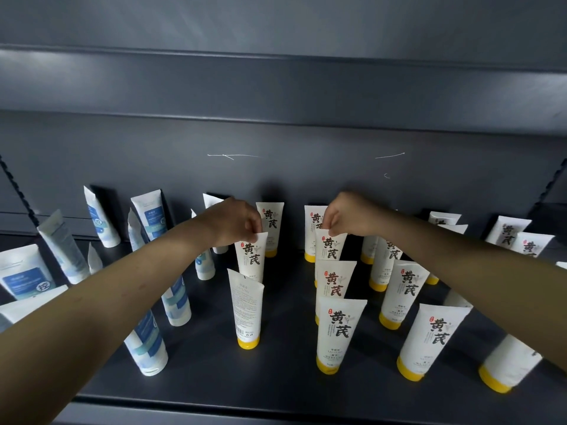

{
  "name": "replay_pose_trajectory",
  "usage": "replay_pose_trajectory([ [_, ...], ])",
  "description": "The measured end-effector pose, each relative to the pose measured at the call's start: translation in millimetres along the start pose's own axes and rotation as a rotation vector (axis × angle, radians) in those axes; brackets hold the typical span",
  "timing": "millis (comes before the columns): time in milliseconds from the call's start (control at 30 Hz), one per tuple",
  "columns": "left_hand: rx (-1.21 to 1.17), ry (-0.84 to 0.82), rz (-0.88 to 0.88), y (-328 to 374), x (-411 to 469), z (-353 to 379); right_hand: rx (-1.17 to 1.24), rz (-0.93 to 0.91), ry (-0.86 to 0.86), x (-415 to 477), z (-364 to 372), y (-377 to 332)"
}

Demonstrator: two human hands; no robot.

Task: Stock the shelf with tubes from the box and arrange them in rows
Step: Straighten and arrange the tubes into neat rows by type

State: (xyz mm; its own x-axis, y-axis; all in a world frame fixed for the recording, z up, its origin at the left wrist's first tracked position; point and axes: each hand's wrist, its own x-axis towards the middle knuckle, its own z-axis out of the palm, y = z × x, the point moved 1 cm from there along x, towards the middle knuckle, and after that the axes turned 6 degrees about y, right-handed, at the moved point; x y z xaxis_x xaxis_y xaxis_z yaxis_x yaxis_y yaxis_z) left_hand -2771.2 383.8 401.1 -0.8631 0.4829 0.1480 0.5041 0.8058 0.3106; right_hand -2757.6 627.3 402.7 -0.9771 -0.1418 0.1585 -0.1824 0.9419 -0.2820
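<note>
White tubes with yellow caps stand cap-down in rows on the dark shelf (214, 372). My left hand (233, 220) pinches the top edge of one yellow-capped tube (251, 259) in the second row from the back. My right hand (349, 214) pinches the top edge of another yellow-capped tube (330, 248) in the neighbouring column. In front of the left one stands a tube turned back-side out (247, 311). In front of the right one stand two tubes (336, 285) (337, 331). No box is in view.
White-and-blue tubes (150, 342) stand on the shelf's left part, several leaning against the back panel (306, 167). More yellow-capped tubes (429, 338) fill the right side up to the frame edge. The shelf's front lip (276, 403) runs along the bottom.
</note>
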Motion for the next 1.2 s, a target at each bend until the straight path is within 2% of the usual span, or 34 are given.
replay_pose_trajectory([
  [700, 0.144, -0.019, 0.002, 5, 2, -5, 0.019, -0.048, 0.002, -8, -4, -3],
  [933, 0.121, -0.025, 0.0, 5, 2, -7, 0.109, -0.035, -0.029, -7, -10, 1],
  [1033, 0.119, -0.023, -0.001, 4, 1, -6, 0.199, -0.011, -0.003, -4, -16, 4],
  [1200, 0.111, -0.011, -0.004, 0, 2, -4, 0.207, 0.023, 0.055, 23, -15, 15],
])
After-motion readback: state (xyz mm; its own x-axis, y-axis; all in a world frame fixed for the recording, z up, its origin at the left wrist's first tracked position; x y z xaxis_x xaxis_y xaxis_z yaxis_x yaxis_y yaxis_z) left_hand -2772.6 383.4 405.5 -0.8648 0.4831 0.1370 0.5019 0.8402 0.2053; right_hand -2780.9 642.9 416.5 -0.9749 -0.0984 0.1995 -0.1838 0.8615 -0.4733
